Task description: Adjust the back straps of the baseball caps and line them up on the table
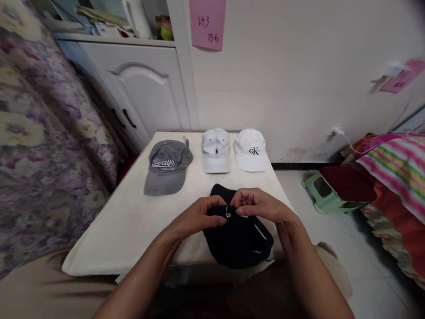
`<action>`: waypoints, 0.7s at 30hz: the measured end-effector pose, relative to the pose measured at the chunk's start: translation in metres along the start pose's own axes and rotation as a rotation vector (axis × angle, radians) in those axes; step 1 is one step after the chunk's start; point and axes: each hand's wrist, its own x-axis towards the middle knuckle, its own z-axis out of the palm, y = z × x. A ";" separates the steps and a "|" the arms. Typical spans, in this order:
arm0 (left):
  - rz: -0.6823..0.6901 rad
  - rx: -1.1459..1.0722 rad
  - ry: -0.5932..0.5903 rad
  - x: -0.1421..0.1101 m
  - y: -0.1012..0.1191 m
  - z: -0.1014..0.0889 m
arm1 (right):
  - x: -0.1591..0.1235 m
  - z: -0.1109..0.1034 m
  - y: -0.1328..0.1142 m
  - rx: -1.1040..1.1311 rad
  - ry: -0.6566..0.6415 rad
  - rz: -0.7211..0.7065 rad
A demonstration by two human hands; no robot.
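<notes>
A black baseball cap (232, 243) lies at the near edge of the table, its back strap and small metal buckle (228, 212) turned up. My left hand (207, 212) pinches the strap on the left of the buckle, thumb on top. On the other side, my right hand (257, 204) grips the strap between thumb and curled fingers. Behind them stand a pale blue cap (216, 150) with a small dark logo and a white cap (251, 150) with black letters. A grey cap (168, 166) with white lettering rests further left.
The caps are on a table with a cream cover (133, 230), pushed against a white wall. A floral curtain (49, 133) hangs at left, beside a white cabinet (136, 84). On the right, a green stool (318, 190) stands near a bed with a striped cover (398, 164).
</notes>
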 end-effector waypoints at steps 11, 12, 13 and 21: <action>0.045 -0.048 0.006 -0.003 0.003 0.004 | 0.003 0.002 0.002 0.039 -0.034 -0.066; 0.060 -0.043 0.021 -0.004 0.004 0.005 | 0.003 0.002 0.003 0.056 -0.025 -0.070; 0.078 -0.027 0.047 -0.005 0.005 0.007 | 0.004 0.001 0.004 0.069 -0.014 -0.071; 0.207 0.315 0.385 -0.005 0.005 0.027 | 0.006 -0.003 0.004 -0.017 0.040 -0.054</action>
